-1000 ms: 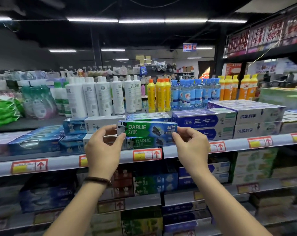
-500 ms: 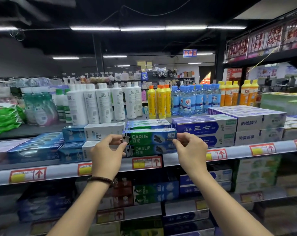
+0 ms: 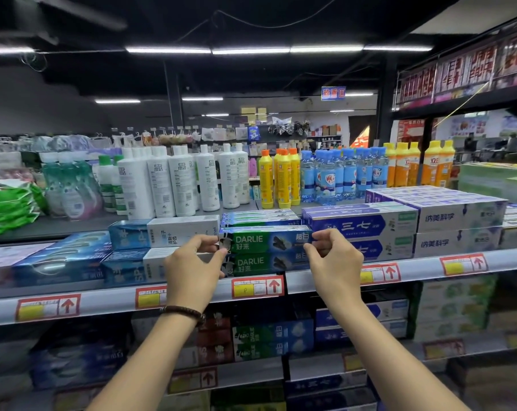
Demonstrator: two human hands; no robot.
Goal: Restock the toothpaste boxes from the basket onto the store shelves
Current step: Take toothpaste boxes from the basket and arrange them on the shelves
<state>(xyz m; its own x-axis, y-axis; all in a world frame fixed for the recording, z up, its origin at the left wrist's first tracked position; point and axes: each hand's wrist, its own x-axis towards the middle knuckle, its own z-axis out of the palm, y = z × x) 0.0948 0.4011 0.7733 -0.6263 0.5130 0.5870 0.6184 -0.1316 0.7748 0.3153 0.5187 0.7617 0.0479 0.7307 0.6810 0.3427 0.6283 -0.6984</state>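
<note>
Top shelf [image 3: 310, 282], eye level. Green DARLIE toothpaste box [image 3: 266, 240] lies flat and lengthwise, label facing near, stacked on a second DARLIE box [image 3: 263, 264] at the shelf's front edge. Left hand [image 3: 192, 274] at the box's left end: thumb and forefinger curled in, pinching that end; the other fingers are folded behind. Right hand [image 3: 334, 268] at the right end: fingertips bunched and curled, nipping the end corner. Beaded bracelet [image 3: 183, 312] on the left wrist. Just left of the held box, white-and-blue cartons [image 3: 183, 231], stacked two high. Just right, blue-banded white cartons [image 3: 361, 225], also two high. Red-framed price tag [image 3: 257, 287] on the rail directly beneath. Farther back on the same level: white bottles [image 3: 162, 185] to the left, yellow bottles [image 3: 281, 179] toward the right. Lower shelves hold more boxes, blurred.
</note>
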